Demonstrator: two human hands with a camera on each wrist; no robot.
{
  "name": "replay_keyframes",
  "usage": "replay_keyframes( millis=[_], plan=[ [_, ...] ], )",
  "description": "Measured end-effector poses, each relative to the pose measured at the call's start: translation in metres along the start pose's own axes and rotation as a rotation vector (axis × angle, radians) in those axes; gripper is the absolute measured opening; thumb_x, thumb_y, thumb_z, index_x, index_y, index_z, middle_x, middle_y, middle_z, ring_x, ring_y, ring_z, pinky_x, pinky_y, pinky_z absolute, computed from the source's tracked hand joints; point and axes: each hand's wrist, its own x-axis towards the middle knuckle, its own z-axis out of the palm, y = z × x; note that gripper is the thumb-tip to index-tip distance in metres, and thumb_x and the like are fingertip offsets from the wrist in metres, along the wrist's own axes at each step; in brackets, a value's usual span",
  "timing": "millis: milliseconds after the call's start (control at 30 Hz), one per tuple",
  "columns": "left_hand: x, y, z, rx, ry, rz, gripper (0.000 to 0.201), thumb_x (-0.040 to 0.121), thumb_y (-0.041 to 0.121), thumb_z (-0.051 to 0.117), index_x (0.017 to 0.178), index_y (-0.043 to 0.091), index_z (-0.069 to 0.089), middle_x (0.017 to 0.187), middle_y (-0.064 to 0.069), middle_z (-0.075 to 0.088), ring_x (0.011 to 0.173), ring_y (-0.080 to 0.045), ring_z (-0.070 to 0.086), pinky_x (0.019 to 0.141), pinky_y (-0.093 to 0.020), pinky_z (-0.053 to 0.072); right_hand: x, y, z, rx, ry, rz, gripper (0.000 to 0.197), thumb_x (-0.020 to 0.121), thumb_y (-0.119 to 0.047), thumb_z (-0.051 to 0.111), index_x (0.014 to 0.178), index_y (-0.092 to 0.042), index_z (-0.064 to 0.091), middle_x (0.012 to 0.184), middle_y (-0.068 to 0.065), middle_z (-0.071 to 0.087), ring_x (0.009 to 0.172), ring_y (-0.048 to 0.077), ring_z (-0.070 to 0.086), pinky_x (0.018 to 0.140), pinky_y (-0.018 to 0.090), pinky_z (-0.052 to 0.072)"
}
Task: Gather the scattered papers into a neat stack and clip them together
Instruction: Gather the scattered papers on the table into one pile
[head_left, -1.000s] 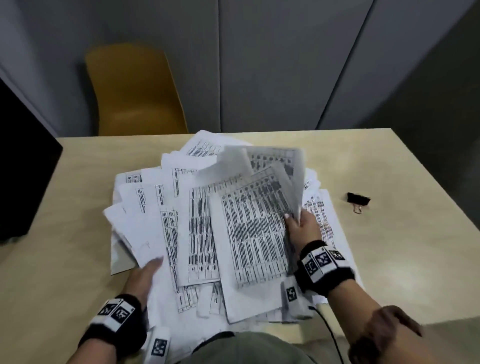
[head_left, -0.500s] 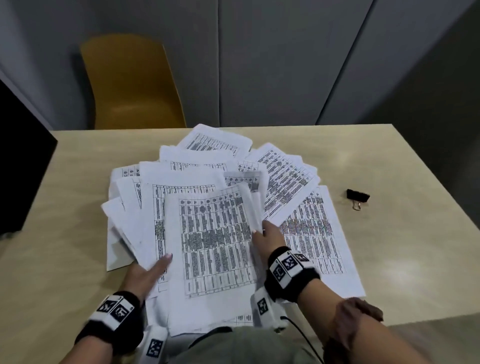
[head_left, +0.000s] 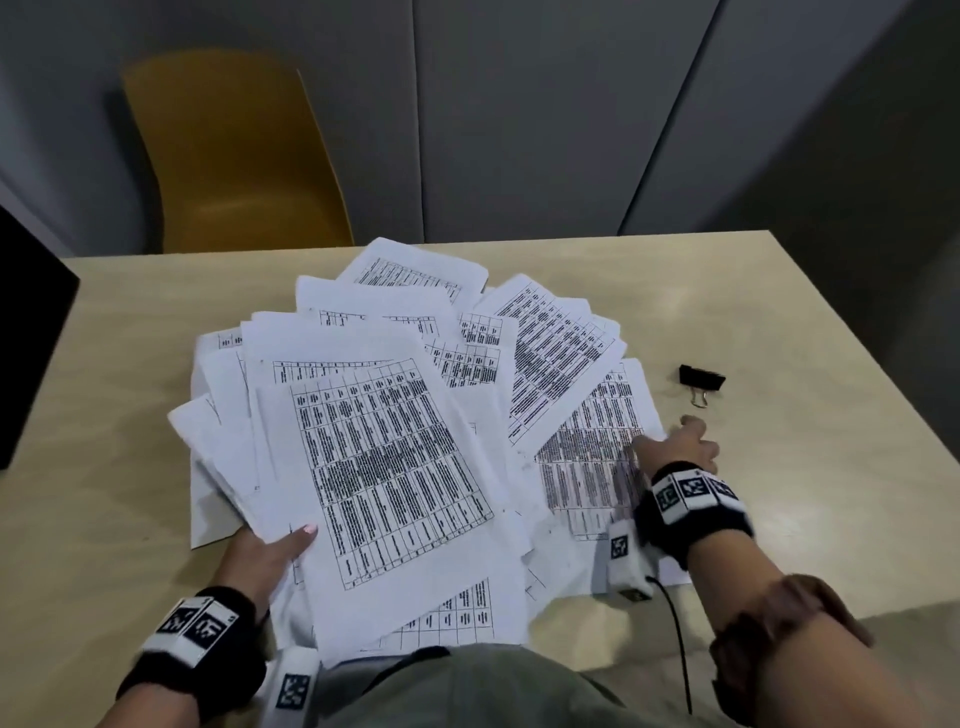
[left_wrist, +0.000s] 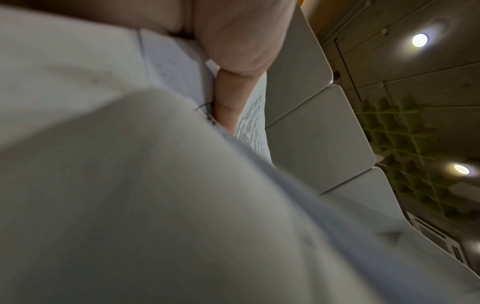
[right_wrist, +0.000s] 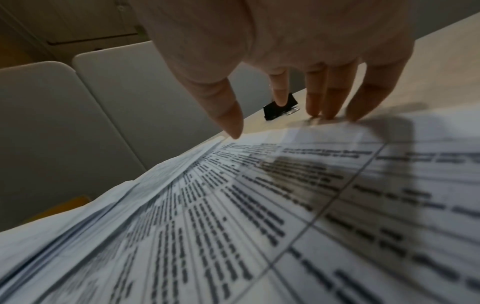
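still gathering: left hand (head_left: 262, 551) gripping the near-left edge of the fanned papers (head_left: 384, 467) on the table (head_left: 779, 519), right hand (head_left: 683, 447) open, fingertips (right_wrist: 315, 111) on the rightmost sheet's far edge. next, probably: sweep that sheet inward, square up, then reach for the binder clip (head_left: 701, 379) lying just beyond, untouched.

left hand (head_left: 260, 556) fingers hidden under papers (head_left: 384, 467), wrist views blurred

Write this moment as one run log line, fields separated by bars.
papers: fanned, unstacked | left hand: holds sheets | right hand: fingertips at right sheet's edge | binder clip: unused on table
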Motion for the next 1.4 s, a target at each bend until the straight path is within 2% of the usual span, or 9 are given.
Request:
replay_keyframes(
  millis=[167,267,333,567,733,1000,1133,1300,1400],
  plan=[
    [-0.003,0.004,0.0,-0.019,-0.01,-0.008,0.031,0.084,-0.001,0.059,0.115,-0.004,0.054,0.108,-0.013,0.057,0.098,-0.025,0.052,0.092,-0.036,0.034,-0.002,-0.001,0.022,0.027,-0.278,-0.079,0.063,0.075,-0.019,0.068,0.127,-0.012,0.034,0.116,0.015,0.053,0.096,0.032,0.058,0.083,0.037,0.05],
    [-0.002,0.003,0.0,-0.032,-0.019,-0.009,0.034,0.084,-0.002,0.059,0.118,-0.005,0.053,0.111,-0.015,0.058,0.102,-0.026,0.053,0.096,-0.036,0.033,-0.005,-0.008,0.03,-0.024,-0.299,-0.136,0.022,0.078,-0.019,0.066,0.093,-0.011,0.052,0.091,0.009,0.057,0.083,0.025,0.055,0.071,0.028,0.043],
    [-0.001,0.002,-0.001,-0.049,-0.018,-0.02,0.035,0.084,-0.004,0.058,0.118,-0.006,0.053,0.114,-0.018,0.059,0.105,-0.027,0.054,0.099,-0.037,0.034,-0.004,-0.013,0.031,0.002,-0.271,-0.158,0.013,0.079,-0.021,0.064,0.074,-0.015,0.054,0.078,0.009,0.061,0.078,0.026,0.058,0.067,0.027,0.044],
    [-0.002,0.003,0.001,-0.097,-0.031,-0.016,0.038,0.083,-0.01,0.055,0.121,-0.009,0.05,0.114,-0.016,0.056,0.103,-0.024,0.052,0.096,-0.034,0.033,0.015,-0.045,0.04,0.168,-0.184,-0.105,0.034,0.08,-0.046,0.059,0.081,-0.012,0.057,0.086,0.012,0.057,0.079,0.029,0.056,0.068,0.029,0.039],
    [-0.002,0.004,0.002,-0.127,-0.051,-0.012,0.042,0.084,-0.011,0.053,0.125,-0.006,0.048,0.117,-0.012,0.054,0.106,-0.024,0.051,0.098,-0.035,0.033,0.024,-0.068,0.043,0.225,-0.21,-0.092,0.042,0.081,-0.037,0.063,0.079,0.005,0.064,0.078,0.017,0.062,0.07,0.03,0.056,0.07,0.033,0.042],
    [0.001,0.003,-0.002,-0.172,-0.059,-0.03,0.04,0.084,-0.011,0.052,0.123,-0.001,0.049,0.119,-0.012,0.055,0.108,-0.025,0.052,0.098,-0.035,0.032,0.034,-0.071,0.036,0.315,0.062,-0.095,0.017,0.09,-0.016,0.052,0.103,-0.008,0.059,0.098,0.019,0.064,0.086,0.035,0.058,0.07,0.031,0.041],
    [0.003,0.003,-0.004,-0.208,-0.057,-0.042,0.03,0.084,-0.012,0.052,0.109,0.005,0.057,0.1,-0.008,0.066,0.095,-0.024,0.057,0.099,-0.038,0.034,0.045,-0.048,0.02,0.16,0.053,-0.146,0.021,0.088,-0.016,0.057,0.105,-0.006,0.064,0.109,0.019,0.067,0.103,0.037,0.059,0.086,0.034,0.045],
    [0.007,-0.001,-0.008,-0.247,-0.052,-0.108,0.041,0.085,-0.009,0.052,0.126,-0.003,0.049,0.124,-0.019,0.056,0.116,-0.033,0.052,0.107,-0.048,0.031,0.031,-0.024,0.013,0.044,-0.053,-0.245,0.011,0.085,-0.017,0.06,0.092,-0.01,0.065,0.095,0.017,0.067,0.097,0.035,0.061,0.079,0.03,0.043],
    [0.008,0.0,-0.009,-0.259,-0.066,-0.121,0.033,0.085,-0.008,0.052,0.117,0.0,0.055,0.107,-0.014,0.065,0.114,-0.034,0.053,0.107,-0.05,0.032,0.009,-0.025,0.02,0.056,-0.097,-0.276,0.02,0.082,-0.015,0.063,0.1,-0.011,0.056,0.097,0.014,0.064,0.085,0.028,0.06,0.075,0.028,0.044]
  ],
)
